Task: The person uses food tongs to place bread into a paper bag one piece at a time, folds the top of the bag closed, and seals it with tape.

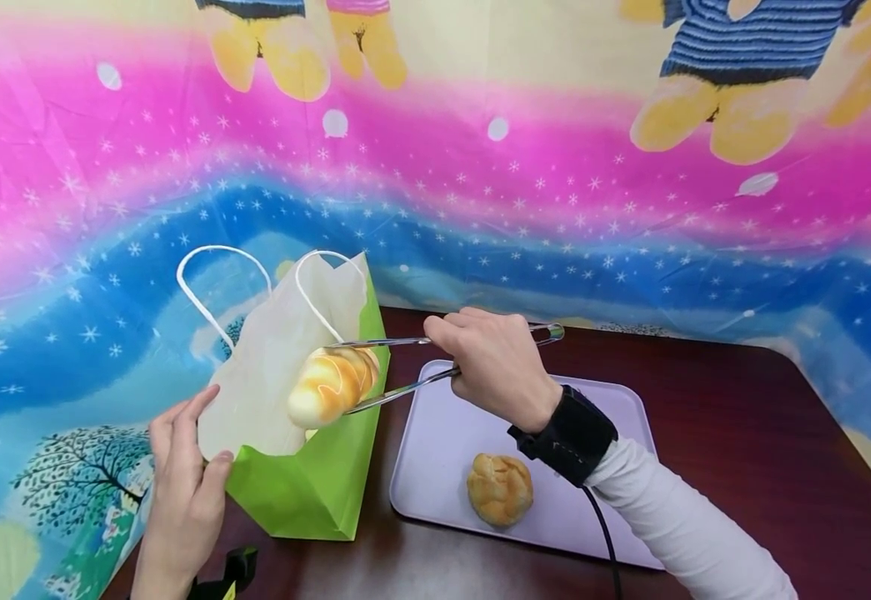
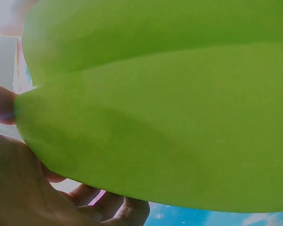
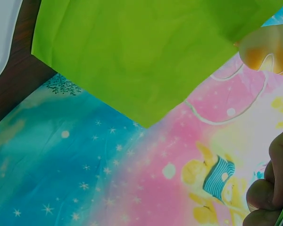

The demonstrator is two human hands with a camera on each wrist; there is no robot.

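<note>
My right hand [image 1: 497,367] grips metal tongs [image 1: 405,388], whose arms pinch a long golden bread roll [image 1: 332,385] with white icing lines. The roll is over the open mouth of a green paper bag [image 1: 303,496] with a white inside and white handles. My left hand [image 1: 187,483] holds the bag's near left rim, thumb on the outside and fingers at the edge. In the left wrist view the bag's green side [image 2: 155,127] fills most of the picture, with fingers [image 2: 132,209] along its border. The right wrist view catches the roll [image 3: 266,49] beside the bag's edge.
A round brown bun [image 1: 500,490] sits on a pale lilac tray [image 1: 435,467] right of the bag. Both stand on a dark wooden table [image 1: 743,433]. A colourful printed cloth [image 1: 480,200] hangs behind. A black cable [image 1: 602,521] runs from the right wrist band across the tray.
</note>
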